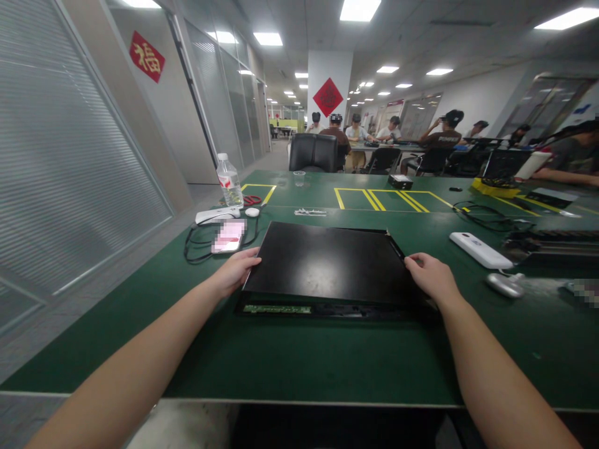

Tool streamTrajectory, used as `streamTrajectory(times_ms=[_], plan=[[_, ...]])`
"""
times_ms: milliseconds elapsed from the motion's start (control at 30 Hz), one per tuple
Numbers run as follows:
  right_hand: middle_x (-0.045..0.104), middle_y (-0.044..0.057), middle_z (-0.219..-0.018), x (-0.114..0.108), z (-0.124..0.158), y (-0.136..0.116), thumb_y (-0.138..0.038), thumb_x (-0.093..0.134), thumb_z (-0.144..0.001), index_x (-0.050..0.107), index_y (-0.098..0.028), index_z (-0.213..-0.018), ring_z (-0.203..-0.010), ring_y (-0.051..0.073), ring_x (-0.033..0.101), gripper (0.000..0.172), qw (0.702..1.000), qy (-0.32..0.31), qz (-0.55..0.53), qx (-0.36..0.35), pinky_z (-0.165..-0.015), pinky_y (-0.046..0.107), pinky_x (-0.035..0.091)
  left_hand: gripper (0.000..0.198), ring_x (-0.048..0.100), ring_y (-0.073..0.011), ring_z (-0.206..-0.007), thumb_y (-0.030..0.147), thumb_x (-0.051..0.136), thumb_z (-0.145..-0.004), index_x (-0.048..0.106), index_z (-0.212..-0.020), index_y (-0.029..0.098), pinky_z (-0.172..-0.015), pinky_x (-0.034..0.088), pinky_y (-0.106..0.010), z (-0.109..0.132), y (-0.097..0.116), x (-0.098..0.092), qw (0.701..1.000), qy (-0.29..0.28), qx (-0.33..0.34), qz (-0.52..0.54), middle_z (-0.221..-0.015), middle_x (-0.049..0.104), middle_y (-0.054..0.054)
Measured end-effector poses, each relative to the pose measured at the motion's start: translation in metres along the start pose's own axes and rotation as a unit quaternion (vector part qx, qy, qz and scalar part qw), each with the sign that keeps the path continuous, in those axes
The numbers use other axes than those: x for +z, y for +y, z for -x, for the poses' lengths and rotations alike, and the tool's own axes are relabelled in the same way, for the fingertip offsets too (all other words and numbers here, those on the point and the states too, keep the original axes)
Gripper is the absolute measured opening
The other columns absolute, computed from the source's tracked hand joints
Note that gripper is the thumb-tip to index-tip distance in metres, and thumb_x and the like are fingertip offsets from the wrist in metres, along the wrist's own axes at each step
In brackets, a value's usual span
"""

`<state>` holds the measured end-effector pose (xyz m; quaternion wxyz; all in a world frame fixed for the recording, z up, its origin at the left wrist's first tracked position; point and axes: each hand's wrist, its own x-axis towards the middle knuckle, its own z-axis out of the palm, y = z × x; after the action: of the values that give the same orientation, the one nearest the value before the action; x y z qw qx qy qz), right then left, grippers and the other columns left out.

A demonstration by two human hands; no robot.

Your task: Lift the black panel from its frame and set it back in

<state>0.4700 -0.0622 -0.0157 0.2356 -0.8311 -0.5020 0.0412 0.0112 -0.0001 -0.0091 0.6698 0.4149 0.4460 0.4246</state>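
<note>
A dark, flat LCD panel [322, 259] sits over a black frame [360, 310], tilted and shifted slightly against it. Along the frame's near edge a strip of green circuit board [277, 308] is exposed. My left hand [238, 269] grips the panel's left edge, thumb on top and fingers beneath. At the right edge, my right hand [433, 277] is closed with its fingertips on the panel's side; whether it also touches the frame is hidden. The frame's far right corner shows behind the panel.
On the green table [304, 362] at left are a phone [229, 237], cables, a water bottle [228, 181] and red-handled scissors [253, 200]. A white power bank [482, 249] and a silver device [505, 284] lie right. A plastic cup [299, 179] stands beyond; people sit farther back.
</note>
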Motion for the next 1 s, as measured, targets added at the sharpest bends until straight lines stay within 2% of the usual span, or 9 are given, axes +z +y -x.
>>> streamTrajectory(times_ms=[133, 267, 500, 633, 833, 1000], plan=[[0.077, 0.01, -0.1, 0.0014, -0.0006, 0.0007, -0.045, 0.049, -0.09, 0.078, -0.022, -0.105, -0.09, 0.027, 0.069, 0.041, 1.0, 0.001, 0.003, -0.002, -0.072, 0.033, 0.047, 0.058, 0.079, -0.0236, -0.081, 0.002, 0.064, -0.079, 0.065, -0.136, 0.01, -0.068, 0.063, -0.029, 0.0017, 0.0005, 0.0018, 1.0, -0.006, 0.004, 0.008, -0.105, 0.081, -0.014], [0.077, 0.009, -0.1, 0.0014, -0.0006, 0.0005, -0.045, 0.049, -0.09, 0.078, -0.022, -0.105, -0.09, 0.026, 0.069, 0.041, 1.0, 0.001, 0.0, -0.007, -0.072, 0.033, 0.047, 0.057, 0.079, -0.0221, -0.076, 0.003, 0.065, -0.08, 0.065, -0.136, 0.012, -0.069, 0.063, -0.028, 0.0021, -0.0001, -0.0004, 1.0, -0.012, 0.005, -0.002, -0.102, 0.081, -0.013], [0.077, 0.009, -0.102, 0.0003, 0.0009, -0.0021, -0.044, 0.05, -0.09, 0.078, -0.021, -0.106, -0.09, 0.026, 0.069, 0.039, 1.0, -0.002, -0.007, 0.002, -0.073, 0.034, 0.047, 0.055, 0.077, -0.0202, -0.069, 0.003, 0.061, -0.083, 0.061, -0.138, 0.011, -0.062, 0.061, -0.027, 0.0051, 0.002, 0.0017, 1.0, -0.021, 0.001, -0.021, -0.094, 0.081, -0.011], [0.078, 0.009, -0.1, 0.0004, 0.0006, -0.0016, -0.043, 0.052, -0.089, 0.079, -0.022, -0.105, -0.089, 0.026, 0.069, 0.037, 1.0, 0.0, -0.01, 0.004, -0.074, 0.034, 0.048, 0.052, 0.074, -0.0182, -0.062, 0.003, 0.063, -0.08, 0.065, -0.131, 0.012, -0.054, 0.058, -0.023, 0.0072, 0.0038, 0.0044, 1.0, -0.01, 0.001, -0.03, -0.088, 0.08, -0.009], [0.078, 0.008, -0.097, 0.0022, -0.0012, 0.0011, -0.042, 0.054, -0.088, 0.079, -0.022, -0.101, -0.086, 0.025, 0.07, 0.035, 1.0, 0.01, -0.012, -0.008, -0.074, 0.033, 0.05, 0.044, 0.069, -0.0167, -0.052, 0.001, 0.063, -0.073, 0.069, -0.114, 0.013, -0.052, 0.058, -0.024, 0.0079, 0.0052, 0.0065, 1.0, 0.007, -0.001, -0.021, -0.069, 0.074, -0.003], [0.078, 0.008, -0.098, 0.0036, -0.002, 0.0023, -0.042, 0.054, -0.089, 0.08, -0.022, -0.102, -0.087, 0.025, 0.07, 0.035, 1.0, 0.011, -0.009, -0.012, -0.075, 0.033, 0.05, 0.043, 0.073, -0.0191, -0.061, 0.003, 0.065, -0.071, 0.069, -0.112, 0.014, -0.053, 0.058, -0.024, 0.0076, 0.0042, 0.0052, 1.0, 0.001, -0.001, -0.024, -0.075, 0.076, -0.004]])
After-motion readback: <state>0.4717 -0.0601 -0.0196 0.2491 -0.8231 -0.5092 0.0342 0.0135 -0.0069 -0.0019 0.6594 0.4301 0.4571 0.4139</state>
